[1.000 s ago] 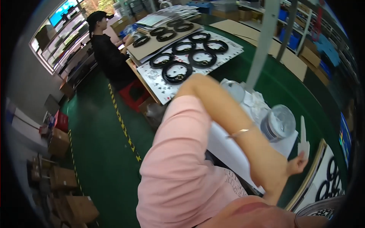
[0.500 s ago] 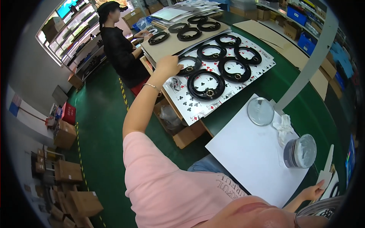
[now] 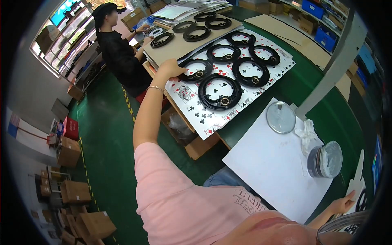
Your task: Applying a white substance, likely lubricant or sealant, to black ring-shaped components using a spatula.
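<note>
At the near-left edge of a board printed with playing cards (image 3: pixel 196 118), my left hand (image 3: pixel 170 70) pinches the rim of a black ring (image 3: pixel 210 69). This ring has a small brass-coloured fitting on its inner side. Several similar black rings lie beside it on the cards, the nearest being a thick ring (image 3: pixel 203 98). At the lower right, my right hand (image 3: pixel 342 205) is closed on a flat white scraper (image 3: pixel 357 175), its narrow end pointing up. A black-and-white item lies partly hidden beside that hand.
A white sheet (image 3: pixel 261 163) carries a round clear lid (image 3: pixel 281 117), crumpled tissue (image 3: pixel 306 132) and a clear tub (image 3: pixel 322 161). More black rings lie on a brown board (image 3: pixel 171 53). A slanted grey post (image 3: pixel 326 77) rises at the right. A co-worker (image 3: pixel 116 53) stands at far left.
My left hand has shifted slightly left, and the black ring in its fingers has moved a little with it. The whole view has shifted slightly; my right hand still holds the scraper.
</note>
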A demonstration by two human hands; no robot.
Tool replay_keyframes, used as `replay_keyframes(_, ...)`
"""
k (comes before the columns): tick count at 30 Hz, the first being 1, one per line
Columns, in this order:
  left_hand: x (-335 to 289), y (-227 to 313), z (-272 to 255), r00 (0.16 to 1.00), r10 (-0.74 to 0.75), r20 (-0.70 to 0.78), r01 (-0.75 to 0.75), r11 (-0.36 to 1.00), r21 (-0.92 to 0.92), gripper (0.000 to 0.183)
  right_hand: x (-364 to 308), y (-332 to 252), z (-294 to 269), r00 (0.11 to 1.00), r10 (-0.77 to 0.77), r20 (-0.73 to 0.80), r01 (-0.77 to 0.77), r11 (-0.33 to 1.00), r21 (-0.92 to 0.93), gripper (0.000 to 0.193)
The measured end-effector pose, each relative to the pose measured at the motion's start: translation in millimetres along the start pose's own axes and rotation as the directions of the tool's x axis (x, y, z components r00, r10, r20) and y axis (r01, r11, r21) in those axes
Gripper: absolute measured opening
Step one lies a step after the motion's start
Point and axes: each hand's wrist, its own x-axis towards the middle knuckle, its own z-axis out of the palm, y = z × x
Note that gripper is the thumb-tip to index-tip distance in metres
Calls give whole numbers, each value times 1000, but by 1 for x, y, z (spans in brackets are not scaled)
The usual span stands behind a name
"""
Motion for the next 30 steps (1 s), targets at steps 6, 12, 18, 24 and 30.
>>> replay_keyframes(6,5,-9,2,995,-71,74,87,965,-247,37,-3,-1,-4,1000,20,6,-20,997,71,32)
replay_keyframes(12,-8,-32,-10,990,14,140,81,754,-651,36,-2,6,-15,999,-6,34,4,998,69,33)
replay_keyframes(18,-23,-42,-15,982,89,169,93,550,-830,30,-3,11,-16,1000,-3,24,2,999,51,29)
replay_keyframes(24,-37,-47,-24,958,182,221,112,474,-873,23,-5,5,-15,999,-41,10,40,995,90,27)
replay_keyframes(30,-74,-11,-23,960,278,-18,-92,253,-963,22,2,7,-23,998,-30,50,31,1000,-2,24)
